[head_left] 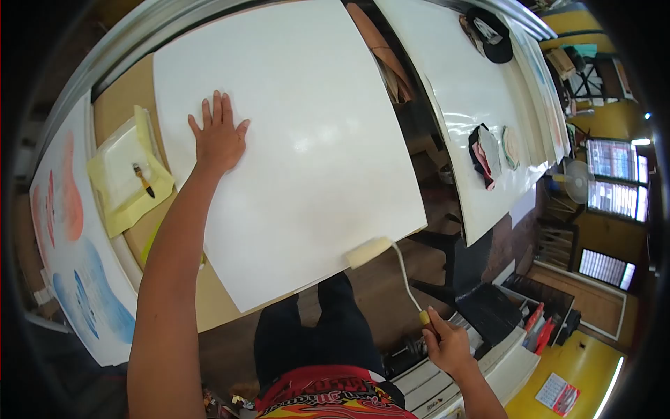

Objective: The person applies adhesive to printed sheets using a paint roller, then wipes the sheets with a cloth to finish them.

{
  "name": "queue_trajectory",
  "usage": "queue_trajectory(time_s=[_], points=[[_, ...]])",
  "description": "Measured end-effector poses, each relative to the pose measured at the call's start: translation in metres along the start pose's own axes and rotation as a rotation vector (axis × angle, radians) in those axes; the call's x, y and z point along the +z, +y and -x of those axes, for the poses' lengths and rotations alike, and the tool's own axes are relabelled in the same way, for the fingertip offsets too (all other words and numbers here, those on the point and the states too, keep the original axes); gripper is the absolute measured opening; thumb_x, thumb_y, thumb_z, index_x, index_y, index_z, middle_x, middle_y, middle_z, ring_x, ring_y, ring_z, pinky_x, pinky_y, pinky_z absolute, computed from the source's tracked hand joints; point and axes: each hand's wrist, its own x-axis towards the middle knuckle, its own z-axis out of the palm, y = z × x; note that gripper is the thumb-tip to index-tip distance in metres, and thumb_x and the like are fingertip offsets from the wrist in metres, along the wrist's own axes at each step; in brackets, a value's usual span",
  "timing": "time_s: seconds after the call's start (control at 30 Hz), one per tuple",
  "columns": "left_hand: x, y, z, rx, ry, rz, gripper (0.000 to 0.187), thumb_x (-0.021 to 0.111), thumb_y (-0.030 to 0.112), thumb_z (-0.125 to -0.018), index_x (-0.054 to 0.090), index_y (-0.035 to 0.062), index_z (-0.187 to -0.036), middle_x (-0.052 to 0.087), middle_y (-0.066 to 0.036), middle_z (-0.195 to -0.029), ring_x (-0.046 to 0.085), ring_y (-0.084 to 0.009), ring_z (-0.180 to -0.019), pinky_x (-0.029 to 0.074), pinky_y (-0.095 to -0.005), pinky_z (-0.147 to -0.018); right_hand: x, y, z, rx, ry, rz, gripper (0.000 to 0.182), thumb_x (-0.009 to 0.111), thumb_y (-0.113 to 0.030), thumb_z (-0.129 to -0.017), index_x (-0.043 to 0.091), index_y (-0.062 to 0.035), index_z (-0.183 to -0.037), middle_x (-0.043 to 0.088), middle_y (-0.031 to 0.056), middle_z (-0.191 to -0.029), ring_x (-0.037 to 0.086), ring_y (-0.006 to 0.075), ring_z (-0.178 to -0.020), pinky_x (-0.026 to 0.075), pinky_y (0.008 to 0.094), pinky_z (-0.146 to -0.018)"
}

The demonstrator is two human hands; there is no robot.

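Observation:
My left hand [220,140] lies flat on a large white sheet [300,91], its fingers spread. The sheet rests on a brown board [209,314] on the table. My right hand [448,343] is wrapped round the handle of a paint roller [368,253]. The roller's pale sleeve overlaps the near edge of the sheet, close to its right corner. Left of the sheet, a paintbrush [144,180] lies across a white tray [124,166] set on yellow paper [132,218].
Painted sheets with red and blue shapes [87,293] lie at the far left. Across a gap on the right, another white-topped table [447,91] holds a black cap [494,42] and cloths [488,150]. A black chair [481,300] stands at the right, near the roller.

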Motion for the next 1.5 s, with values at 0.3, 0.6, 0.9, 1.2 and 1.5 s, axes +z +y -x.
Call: queue_trajectory(time_s=[0.3, 0.6, 0.9, 1.2, 1.5], points=[[-0.041, 0.045, 0.180, 0.204, -0.119, 0.294, 0.092, 0.060, 0.046, -0.096, 0.017, -0.0020, -0.161, 0.011, -0.022, -0.169, 0.010, -0.0408, -0.156, 0.005, -0.0656, -0.121, 0.037, -0.001, -0.104, -0.183, 0.094, -0.180, 0.058, 0.059, 0.001, -0.093, 0.040, 0.0062, -0.148, 0.067, 0.0292, -0.091, 0.067, 0.0476, -0.083, 0.054, 0.0501, -0.073], [-0.016, 0.045, 0.198, 0.220, -0.098, 0.308, 0.086, 0.055, 0.046, -0.098, 0.021, -0.0031, -0.159, 0.016, -0.021, -0.169, 0.013, -0.0415, -0.156, 0.008, -0.0638, -0.121, 0.036, -0.002, -0.115, -0.149, 0.046, -0.085, 0.056, 0.057, -0.002, -0.095, 0.038, 0.0083, -0.147, 0.067, 0.0315, -0.089, 0.067, 0.0489, -0.082, 0.053, 0.0530, -0.071], [-0.014, 0.047, 0.202, 0.226, -0.086, 0.267, 0.086, 0.055, 0.045, -0.097, 0.020, -0.0032, -0.160, 0.017, -0.020, -0.169, 0.013, -0.0410, -0.156, 0.008, -0.0631, -0.121, 0.030, -0.027, -0.206, -0.255, 0.110, -0.078, 0.059, 0.057, -0.003, -0.095, 0.036, 0.0052, -0.149, 0.068, 0.0310, -0.089, 0.066, 0.0491, -0.078, 0.052, 0.0559, -0.071], [-0.014, 0.048, 0.197, 0.232, -0.042, 0.276, 0.086, 0.054, 0.045, -0.098, 0.019, -0.0036, -0.160, 0.018, -0.020, -0.168, 0.016, -0.0424, -0.155, 0.011, -0.0653, -0.120, 0.046, -0.009, -0.107, -0.127, -0.002, -0.030, 0.063, 0.060, -0.007, -0.094, 0.034, 0.0016, -0.151, 0.067, 0.0298, -0.085, 0.066, 0.0497, -0.076, 0.051, 0.0584, -0.068], [-0.009, 0.047, 0.201, 0.201, -0.079, 0.306, 0.093, 0.060, 0.048, -0.094, 0.017, -0.0009, -0.161, 0.015, -0.019, -0.169, 0.013, -0.0400, -0.156, 0.009, -0.0659, -0.121, 0.087, 0.014, -0.085, -0.220, 0.085, -0.131, 0.064, 0.058, -0.002, -0.095, 0.035, -0.0033, -0.154, 0.068, 0.0287, -0.094, 0.068, 0.0481, -0.084, 0.054, 0.0527, -0.073]])
